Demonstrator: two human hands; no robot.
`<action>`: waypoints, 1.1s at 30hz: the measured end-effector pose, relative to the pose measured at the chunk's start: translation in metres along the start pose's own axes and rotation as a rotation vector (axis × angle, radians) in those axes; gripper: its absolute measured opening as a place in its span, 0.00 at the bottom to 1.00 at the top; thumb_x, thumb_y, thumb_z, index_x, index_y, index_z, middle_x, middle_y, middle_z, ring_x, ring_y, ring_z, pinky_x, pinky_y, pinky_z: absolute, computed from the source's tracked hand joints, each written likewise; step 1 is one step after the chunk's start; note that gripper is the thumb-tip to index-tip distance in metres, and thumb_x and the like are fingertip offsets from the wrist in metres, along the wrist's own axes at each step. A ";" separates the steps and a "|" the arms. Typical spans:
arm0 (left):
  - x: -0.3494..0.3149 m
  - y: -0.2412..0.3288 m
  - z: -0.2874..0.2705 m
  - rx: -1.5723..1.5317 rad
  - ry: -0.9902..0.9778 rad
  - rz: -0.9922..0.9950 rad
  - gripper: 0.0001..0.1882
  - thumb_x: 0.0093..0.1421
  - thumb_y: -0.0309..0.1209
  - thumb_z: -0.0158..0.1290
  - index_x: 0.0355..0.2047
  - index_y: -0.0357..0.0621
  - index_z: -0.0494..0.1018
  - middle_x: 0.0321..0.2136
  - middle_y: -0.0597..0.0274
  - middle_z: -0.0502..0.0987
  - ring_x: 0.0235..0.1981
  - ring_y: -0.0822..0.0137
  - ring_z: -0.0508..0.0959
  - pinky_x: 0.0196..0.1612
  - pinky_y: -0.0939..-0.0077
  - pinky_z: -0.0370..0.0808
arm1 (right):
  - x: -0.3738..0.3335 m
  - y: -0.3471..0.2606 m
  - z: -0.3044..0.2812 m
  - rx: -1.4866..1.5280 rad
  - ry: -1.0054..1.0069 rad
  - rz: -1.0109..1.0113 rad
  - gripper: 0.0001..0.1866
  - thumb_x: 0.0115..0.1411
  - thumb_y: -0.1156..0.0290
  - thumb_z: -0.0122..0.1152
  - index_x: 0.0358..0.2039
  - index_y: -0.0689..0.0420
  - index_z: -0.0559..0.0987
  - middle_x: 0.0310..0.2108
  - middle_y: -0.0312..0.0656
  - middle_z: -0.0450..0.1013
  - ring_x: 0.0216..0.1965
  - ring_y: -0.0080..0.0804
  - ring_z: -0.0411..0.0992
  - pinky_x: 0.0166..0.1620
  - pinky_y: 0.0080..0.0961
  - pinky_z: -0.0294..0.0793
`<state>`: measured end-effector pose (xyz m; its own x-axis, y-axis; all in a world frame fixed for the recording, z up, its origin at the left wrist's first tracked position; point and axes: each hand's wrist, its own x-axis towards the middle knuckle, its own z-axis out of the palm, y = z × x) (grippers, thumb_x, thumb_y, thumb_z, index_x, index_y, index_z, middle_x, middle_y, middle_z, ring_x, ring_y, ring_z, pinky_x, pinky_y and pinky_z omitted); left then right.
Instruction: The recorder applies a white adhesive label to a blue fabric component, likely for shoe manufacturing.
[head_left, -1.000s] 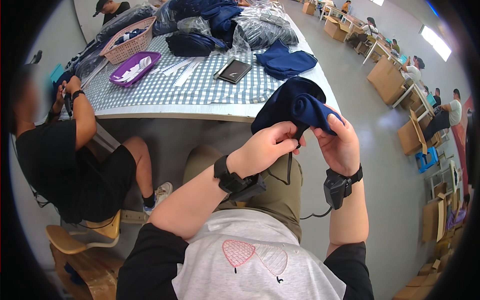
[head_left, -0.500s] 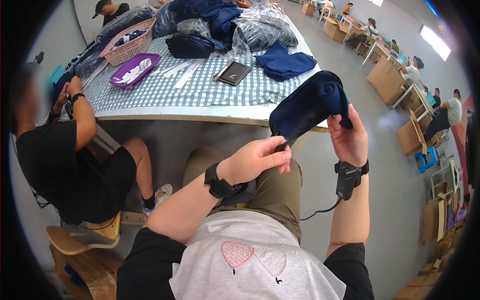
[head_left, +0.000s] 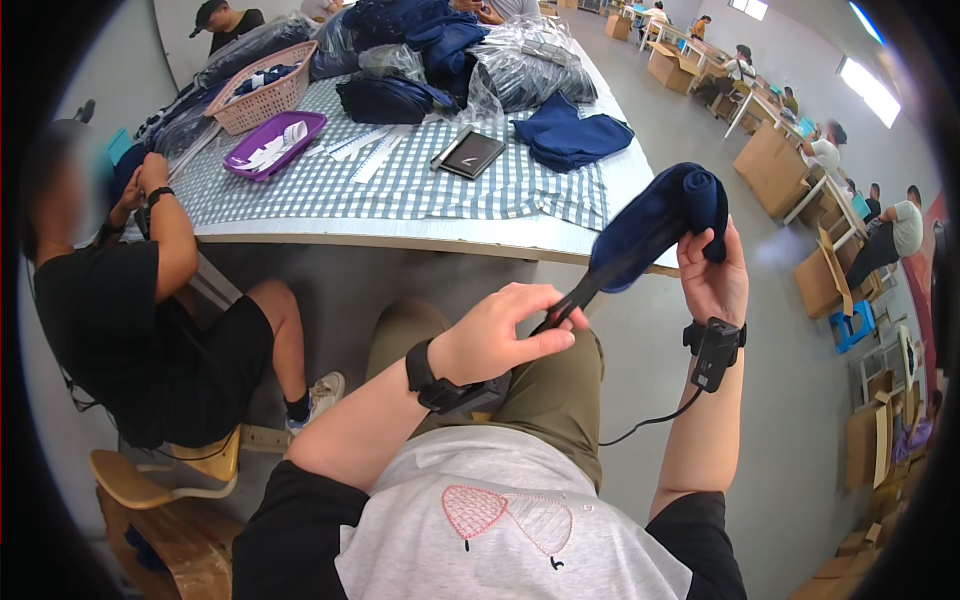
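Note:
A navy fabric piece, rolled into a spiral at its upper end, is held up past the near right corner of the table. My right hand is closed around the rolled end, thumb and fingers on either side. From the lower end runs a narrow black strap. The strap goes into my left hand, which pinches it between thumb and fingers and holds it taut. Beyond, on the table, lies another navy fabric piece, folded.
A checked cloth covers much of the white table. On it are a black notebook, a purple tray with paper strips, a pink basket and bagged navy goods. A co-worker sits left. Cardboard boxes stand right.
Both hands have come down a little, the fabric moving right and lower. My left hand now draws the black strap out from the fabric, and more of it shows.

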<state>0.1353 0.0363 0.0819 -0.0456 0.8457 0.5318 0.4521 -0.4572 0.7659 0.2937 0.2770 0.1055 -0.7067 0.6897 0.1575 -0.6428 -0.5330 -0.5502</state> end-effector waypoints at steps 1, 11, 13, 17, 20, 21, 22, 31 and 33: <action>-0.001 0.005 0.002 -0.149 0.049 -0.257 0.08 0.55 0.31 0.55 0.34 0.43 0.74 0.31 0.64 0.73 0.34 0.68 0.73 0.41 0.74 0.68 | 0.000 0.000 0.000 0.017 -0.002 0.002 0.08 0.60 0.72 0.55 0.38 0.59 0.73 0.37 0.43 0.75 0.31 0.29 0.77 0.50 0.28 0.70; -0.001 -0.012 0.003 0.307 -0.083 -0.104 0.09 0.54 0.33 0.56 0.34 0.43 0.75 0.32 0.65 0.75 0.42 0.66 0.73 0.47 0.69 0.64 | 0.003 0.002 -0.004 0.047 0.013 0.036 0.08 0.59 0.72 0.56 0.39 0.59 0.72 0.37 0.43 0.75 0.31 0.29 0.77 0.50 0.28 0.70; -0.002 -0.015 0.005 0.316 -0.088 -0.024 0.08 0.53 0.33 0.57 0.32 0.45 0.75 0.36 0.65 0.74 0.47 0.63 0.69 0.51 0.66 0.60 | 0.005 0.001 -0.008 0.066 0.066 0.015 0.09 0.59 0.72 0.56 0.40 0.59 0.72 0.37 0.43 0.75 0.31 0.29 0.77 0.49 0.29 0.70; 0.002 -0.007 0.007 0.336 -0.079 0.188 0.05 0.51 0.33 0.58 0.29 0.51 0.76 0.46 0.66 0.70 0.58 0.56 0.60 0.56 0.59 0.56 | 0.008 0.000 -0.011 0.103 0.093 0.009 0.09 0.59 0.72 0.56 0.40 0.60 0.72 0.37 0.43 0.75 0.30 0.30 0.77 0.49 0.29 0.71; 0.005 -0.004 0.007 0.324 -0.124 0.198 0.05 0.51 0.34 0.57 0.30 0.55 0.77 0.49 0.67 0.68 0.60 0.56 0.57 0.59 0.56 0.53 | 0.007 0.001 -0.014 0.141 0.059 0.020 0.10 0.59 0.71 0.56 0.40 0.60 0.72 0.38 0.44 0.75 0.31 0.31 0.77 0.49 0.29 0.71; 0.006 -0.003 0.007 0.330 -0.124 0.231 0.06 0.50 0.33 0.58 0.30 0.56 0.77 0.48 0.67 0.68 0.60 0.57 0.58 0.59 0.57 0.53 | 0.006 0.001 -0.014 0.164 0.045 0.036 0.10 0.59 0.71 0.56 0.40 0.59 0.72 0.38 0.44 0.75 0.31 0.31 0.77 0.48 0.29 0.71; 0.006 -0.002 0.008 0.329 -0.124 0.232 0.06 0.50 0.33 0.58 0.30 0.56 0.77 0.48 0.67 0.68 0.60 0.57 0.58 0.59 0.57 0.53 | 0.006 0.002 -0.015 0.188 0.031 0.052 0.10 0.60 0.71 0.55 0.41 0.59 0.72 0.39 0.44 0.74 0.31 0.31 0.77 0.48 0.29 0.71; 0.007 0.009 0.012 0.292 -0.097 0.310 0.14 0.47 0.27 0.59 0.34 0.62 0.79 0.45 0.66 0.70 0.52 0.63 0.68 0.55 0.63 0.58 | 0.006 0.013 -0.018 0.256 -0.028 0.078 0.11 0.61 0.70 0.54 0.43 0.59 0.71 0.41 0.46 0.74 0.32 0.32 0.77 0.49 0.30 0.72; 0.007 0.010 0.012 0.321 -0.091 0.339 0.15 0.47 0.25 0.57 0.35 0.60 0.79 0.40 0.70 0.73 0.45 0.68 0.72 0.52 0.67 0.62 | 0.007 0.014 -0.018 0.251 -0.034 0.082 0.11 0.61 0.70 0.54 0.43 0.59 0.71 0.41 0.46 0.74 0.32 0.32 0.77 0.49 0.30 0.72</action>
<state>0.1500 0.0411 0.0896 0.2233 0.6908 0.6877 0.6810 -0.6153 0.3970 0.2852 0.2827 0.0842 -0.7665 0.6244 0.1503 -0.6328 -0.6945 -0.3423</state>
